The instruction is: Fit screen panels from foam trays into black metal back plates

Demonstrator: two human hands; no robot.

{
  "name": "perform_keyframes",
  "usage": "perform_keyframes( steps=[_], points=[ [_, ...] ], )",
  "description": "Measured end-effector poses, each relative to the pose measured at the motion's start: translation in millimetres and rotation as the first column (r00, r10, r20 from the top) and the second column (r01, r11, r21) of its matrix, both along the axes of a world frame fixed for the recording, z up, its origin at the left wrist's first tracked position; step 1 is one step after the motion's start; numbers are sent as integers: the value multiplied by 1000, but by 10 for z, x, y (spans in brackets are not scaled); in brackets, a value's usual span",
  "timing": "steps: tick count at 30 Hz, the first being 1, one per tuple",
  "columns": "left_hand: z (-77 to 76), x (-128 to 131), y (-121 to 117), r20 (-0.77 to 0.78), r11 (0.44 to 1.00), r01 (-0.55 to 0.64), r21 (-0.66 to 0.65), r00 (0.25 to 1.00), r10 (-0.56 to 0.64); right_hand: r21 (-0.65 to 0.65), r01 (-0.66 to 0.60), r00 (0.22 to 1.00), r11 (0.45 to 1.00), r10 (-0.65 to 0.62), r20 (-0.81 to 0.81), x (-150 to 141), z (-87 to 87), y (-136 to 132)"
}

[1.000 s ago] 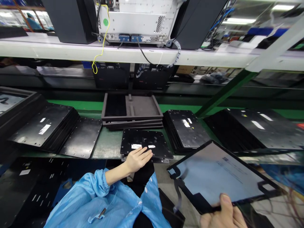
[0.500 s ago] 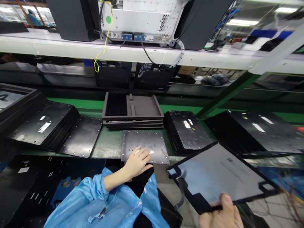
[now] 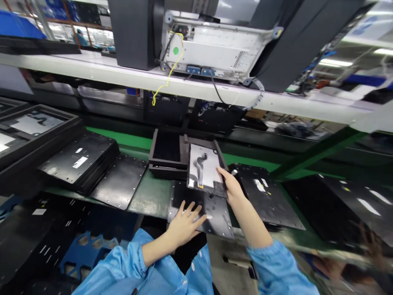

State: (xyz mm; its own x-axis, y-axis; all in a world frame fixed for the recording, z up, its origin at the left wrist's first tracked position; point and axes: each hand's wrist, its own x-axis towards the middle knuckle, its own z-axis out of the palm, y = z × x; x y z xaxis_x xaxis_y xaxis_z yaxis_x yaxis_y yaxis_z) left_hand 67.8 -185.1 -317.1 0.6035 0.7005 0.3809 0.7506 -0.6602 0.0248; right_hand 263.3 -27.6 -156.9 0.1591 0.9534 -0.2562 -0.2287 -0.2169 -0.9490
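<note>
My left hand (image 3: pixel 184 223) lies flat with fingers spread on a black metal plate (image 3: pixel 215 213) at the front edge of the green bench. My right hand (image 3: pixel 231 188) grips the near right corner of a display panel (image 3: pixel 202 168) with a black flex cable on its pale back. The panel is tilted, its far end over the right compartment of a stack of dark trays (image 3: pixel 167 151), its near edge above the plate. Both sleeves are light blue.
Stacks of black plates stand left (image 3: pixel 80 162) and right (image 3: pixel 267 196), with a single plate (image 3: pixel 121 186) between. Deep trays with panels (image 3: pixel 33 123) sit far left. A white shelf (image 3: pixel 123 76) carrying equipment overhangs the bench. A blue crate (image 3: pixel 82 258) is below left.
My right hand has carried the display panel from the lower right up and left, over the tray stack. My left hand stays on the plate. The view has shifted.
</note>
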Motion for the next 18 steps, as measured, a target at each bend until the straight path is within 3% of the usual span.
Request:
perform_keyframes(
  steps=[4,8,13,18],
  points=[
    [-47,-6,-34,10,1000,-7,13,1000,6,-29,-134,989,991,135,51,-704,353,882],
    [-33,-37,-64,40,999,-20,35,999,18,-38,-220,968,975,223,115,-1267,545,1426],
    [32,-88,-86,31,994,-25,105,999,21,-75,-303,933,950,312,177,-1717,515,1582],
    [61,-110,-99,21,993,-28,118,999,25,-18,-328,928,944,326,183,-1814,538,1503]
  ],
)
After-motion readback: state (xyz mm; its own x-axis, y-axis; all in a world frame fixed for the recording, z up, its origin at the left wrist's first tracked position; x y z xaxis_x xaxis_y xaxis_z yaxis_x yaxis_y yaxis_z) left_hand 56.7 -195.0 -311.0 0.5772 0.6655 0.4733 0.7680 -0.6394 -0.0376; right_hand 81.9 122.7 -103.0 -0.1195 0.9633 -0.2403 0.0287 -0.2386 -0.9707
